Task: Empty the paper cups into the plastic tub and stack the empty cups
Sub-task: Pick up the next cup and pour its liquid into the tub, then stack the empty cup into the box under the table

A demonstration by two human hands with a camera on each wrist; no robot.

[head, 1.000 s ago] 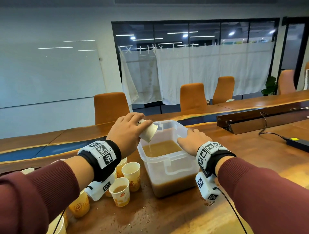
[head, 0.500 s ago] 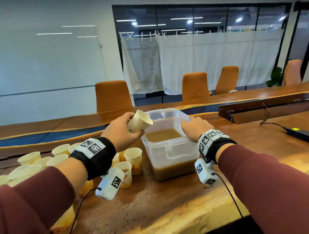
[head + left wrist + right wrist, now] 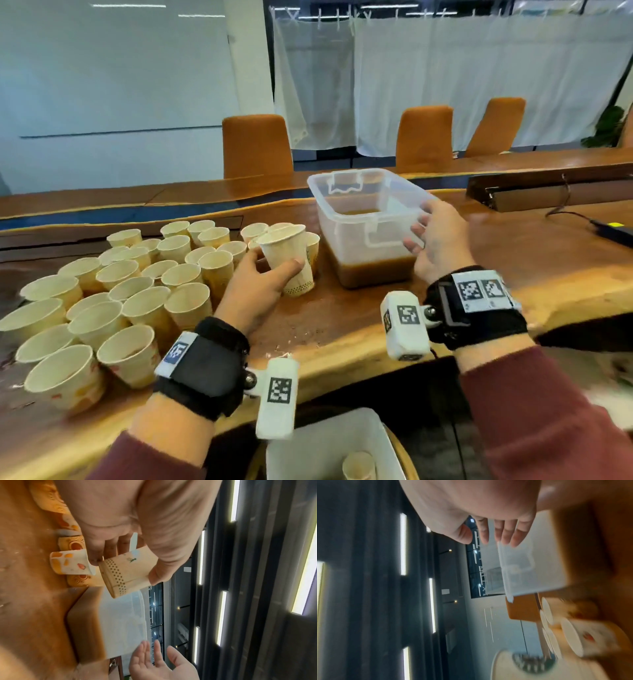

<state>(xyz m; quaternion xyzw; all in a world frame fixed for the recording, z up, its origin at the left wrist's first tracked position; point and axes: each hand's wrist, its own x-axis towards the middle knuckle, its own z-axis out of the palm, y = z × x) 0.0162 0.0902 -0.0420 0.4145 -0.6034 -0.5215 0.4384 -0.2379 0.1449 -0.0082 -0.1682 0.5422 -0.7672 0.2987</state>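
Note:
My left hand (image 3: 274, 264) grips a paper cup (image 3: 286, 251) upright, just above the table and left of the plastic tub (image 3: 342, 240). The tub holds brown liquid. In the left wrist view my thumb and fingers pinch the cup (image 3: 120, 574) near its dotted base, with the tub (image 3: 120, 615) beyond it. My right hand (image 3: 442, 226) is open with spread fingers beside the tub's near right corner; it is blurred, so I cannot tell whether it touches. The right wrist view shows its fingertips (image 3: 513, 538) at the tub's rim (image 3: 503, 561).
Several paper cups (image 3: 137, 291) crowd the wooden table (image 3: 342, 329) to the left, some with liquid. A white bin (image 3: 308, 445) with a cup (image 3: 358, 466) sits below the table's near edge. A cable and adapter (image 3: 613, 231) lie at the right. Orange chairs stand behind.
My left hand drew the tilted cup back from over the tub and turned it upright, lower and further left. My right hand came off the tub's rim and opened. The head view tilted down.

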